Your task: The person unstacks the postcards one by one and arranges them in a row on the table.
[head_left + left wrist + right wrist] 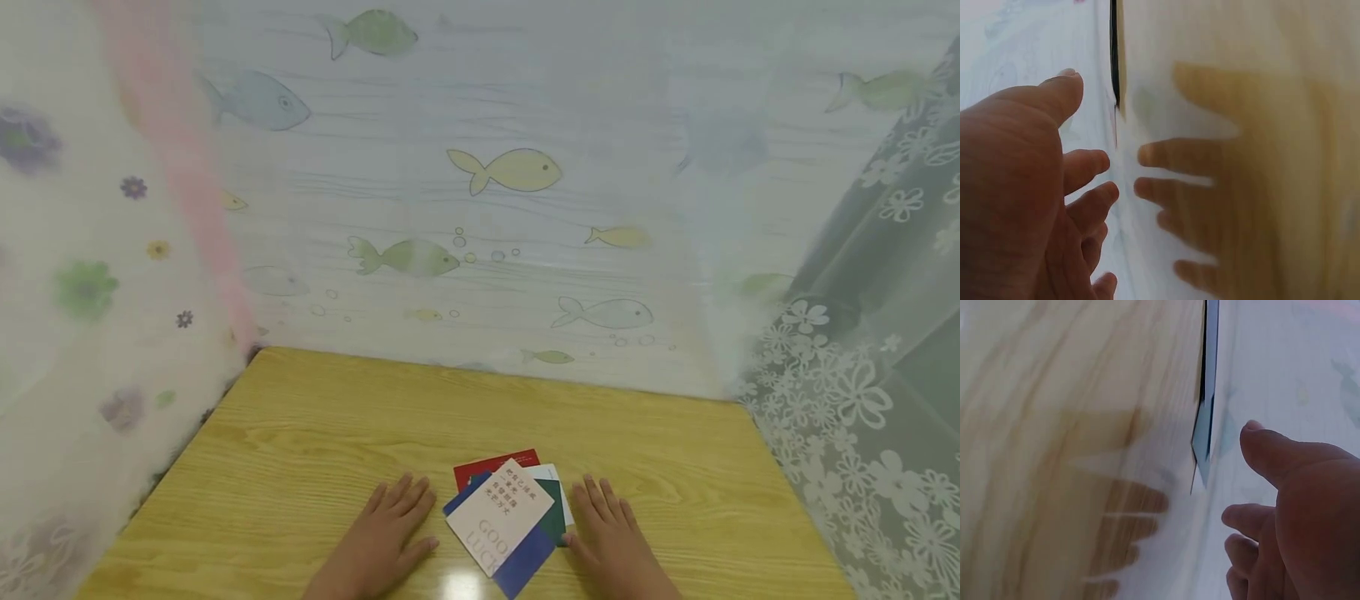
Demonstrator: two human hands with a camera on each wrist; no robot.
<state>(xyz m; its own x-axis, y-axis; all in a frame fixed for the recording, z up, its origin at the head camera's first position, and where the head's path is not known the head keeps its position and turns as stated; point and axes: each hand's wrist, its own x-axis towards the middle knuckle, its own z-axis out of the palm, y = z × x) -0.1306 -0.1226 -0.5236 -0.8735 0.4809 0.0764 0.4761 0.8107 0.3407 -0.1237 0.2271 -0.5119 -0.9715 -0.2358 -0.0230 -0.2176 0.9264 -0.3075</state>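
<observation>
A loose fanned pile of cards lies on the wooden table between the two hands in the head view. On top is a pale pink card (pixel 498 512) with dark characters and "GOOD LUCK" lettering. Under it show a blue card (pixel 525 562), a dark green card (pixel 553 515), a white card (pixel 566 502) and a red card (pixel 487 467). My left hand (pixel 386 537) is left of the pile, palm down, fingers extended and thumb toward the cards. To the right is my right hand (pixel 611 537), fingers extended, its thumb tip right at the green card's edge. Both hands hold nothing.
The wood-grain table (pixel 337 417) reaches back to a pale wall covering (pixel 420 192) printed with fish. A floral covering (pixel 67 350) borders the left side. Sheer curtain with white flowers (pixel 862 400) hangs on the right. Both wrist views show hand reflections in the glossy tabletop.
</observation>
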